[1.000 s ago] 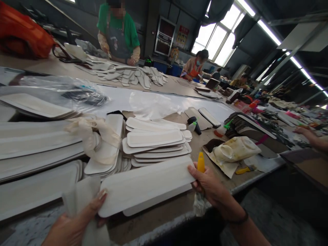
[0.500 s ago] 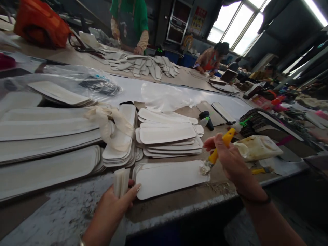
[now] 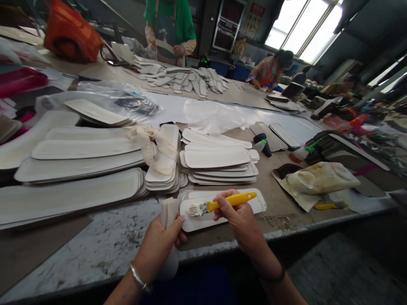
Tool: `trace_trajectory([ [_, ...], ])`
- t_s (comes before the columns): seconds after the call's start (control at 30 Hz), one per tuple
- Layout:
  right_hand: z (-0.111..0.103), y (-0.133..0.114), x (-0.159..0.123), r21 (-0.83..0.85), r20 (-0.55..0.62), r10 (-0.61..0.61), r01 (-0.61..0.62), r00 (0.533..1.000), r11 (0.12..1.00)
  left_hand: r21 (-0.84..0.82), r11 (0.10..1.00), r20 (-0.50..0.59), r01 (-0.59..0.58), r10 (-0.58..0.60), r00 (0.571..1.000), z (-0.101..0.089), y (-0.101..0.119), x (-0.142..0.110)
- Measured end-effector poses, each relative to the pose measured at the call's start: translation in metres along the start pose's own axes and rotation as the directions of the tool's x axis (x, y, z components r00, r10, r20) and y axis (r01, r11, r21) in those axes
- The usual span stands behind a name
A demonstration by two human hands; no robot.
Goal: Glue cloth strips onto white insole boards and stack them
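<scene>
My right hand (image 3: 235, 214) is closed around the yellow handle of a paintbrush (image 3: 233, 201). Its whitish, glue-caked bristles rest at the left part of a long white rounded panel (image 3: 210, 223), the top one of a low, slightly fanned stack at the table's front. In my left hand (image 3: 160, 241) is a bent bundle of off-white strips (image 3: 169, 212), gripped upright. The thumb of that hand touches the panel's left end. Just behind lies a taller stack of similar white panels (image 3: 218, 157). The lower end of the strips hangs below my left hand.
Long white panels (image 3: 76, 190) are piled at the left, with a crumpled cream glove (image 3: 155, 148) on the neighbouring stack. To the right lie a stained plastic jug (image 3: 324, 180) and a second yellow-handled brush (image 3: 327, 206). Across the table a person in green (image 3: 170, 29) stands behind heaped pieces.
My right hand has swept the brush from the panel's right end to its left end. My left hand keeps the strips at the panel's left end. The camera view has shifted slightly left.
</scene>
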State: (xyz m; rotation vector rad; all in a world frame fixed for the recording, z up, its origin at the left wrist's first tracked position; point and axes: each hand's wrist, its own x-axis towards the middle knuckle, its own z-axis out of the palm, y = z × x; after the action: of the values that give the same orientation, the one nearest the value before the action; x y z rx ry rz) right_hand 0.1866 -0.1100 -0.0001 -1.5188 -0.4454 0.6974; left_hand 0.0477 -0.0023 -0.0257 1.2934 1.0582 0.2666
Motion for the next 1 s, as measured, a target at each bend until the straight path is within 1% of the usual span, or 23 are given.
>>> trace_trajectory([
  [0.07, -0.001, 0.000, -0.003, -0.039, -0.003, -0.004, 0.004, 1.000, 0.999, -0.005, 1.000, 0.001, -0.010, 0.010, 1.000, 0.000, 0.001, -0.001],
  [0.2, -0.004, -0.006, -0.012, -0.113, -0.016, -0.068, 0.066, 0.998, 0.991, -0.036, 0.999, 0.012, -0.021, 0.022, 1.000, 0.000, 0.003, -0.003],
  [0.33, -0.001, -0.007, -0.018, -0.149, 0.019, -0.089, 0.090, 0.996, 0.985, -0.071, 0.997, 0.005, -0.040, 0.040, 0.999, 0.003, 0.000, -0.005],
  [0.4, -0.004, -0.003, -0.019, -0.209, 0.020, -0.094, 0.096, 0.995, 0.973, -0.084, 0.996, -0.011, -0.041, 0.041, 0.999, 0.005, -0.002, -0.005],
  [0.47, -0.014, 0.001, -0.017, -0.317, -0.010, -0.126, 0.116, 0.992, 0.941, -0.095, 0.995, -0.028, -0.035, 0.033, 0.999, 0.005, -0.004, -0.005],
  [0.57, -0.041, 0.005, -0.014, -0.529, -0.093, -0.238, 0.155, 0.967, 0.834, -0.111, 0.994, -0.044, -0.024, 0.020, 0.999, 0.006, -0.007, -0.005],
  [0.67, -0.069, 0.002, -0.013, -0.693, -0.170, -0.377, 0.162, 0.910, 0.702, -0.107, 0.994, -0.056, -0.002, -0.004, 0.998, 0.006, -0.012, -0.003],
  [0.73, -0.084, -0.003, -0.014, -0.759, -0.187, -0.443, 0.157, 0.877, 0.632, -0.099, 0.995, -0.073, 0.025, -0.033, 0.997, 0.006, -0.018, -0.001],
  [0.8, -0.095, -0.008, -0.015, -0.809, -0.175, -0.500, 0.165, 0.848, 0.564, -0.095, 0.995, -0.086, 0.043, -0.051, 0.995, 0.006, -0.024, 0.002],
  [0.87, -0.102, -0.013, -0.017, -0.849, -0.139, -0.570, 0.200, 0.810, 0.490, -0.084, 0.995, -0.095, 0.046, -0.054, 0.994, 0.006, -0.029, 0.004],
  [0.93, -0.104, -0.013, -0.020, -0.871, -0.075, -0.640, 0.262, 0.765, 0.416, -0.062, 0.997, -0.112, 0.049, -0.056, 0.992, 0.006, -0.033, 0.005],
  [1.0, -0.098, -0.009, -0.023, -0.878, 0.010, -0.684, 0.334, 0.730, 0.344, -0.054, 0.997, -0.108, 0.062, -0.068, 0.992, 0.006, -0.035, 0.005],
])
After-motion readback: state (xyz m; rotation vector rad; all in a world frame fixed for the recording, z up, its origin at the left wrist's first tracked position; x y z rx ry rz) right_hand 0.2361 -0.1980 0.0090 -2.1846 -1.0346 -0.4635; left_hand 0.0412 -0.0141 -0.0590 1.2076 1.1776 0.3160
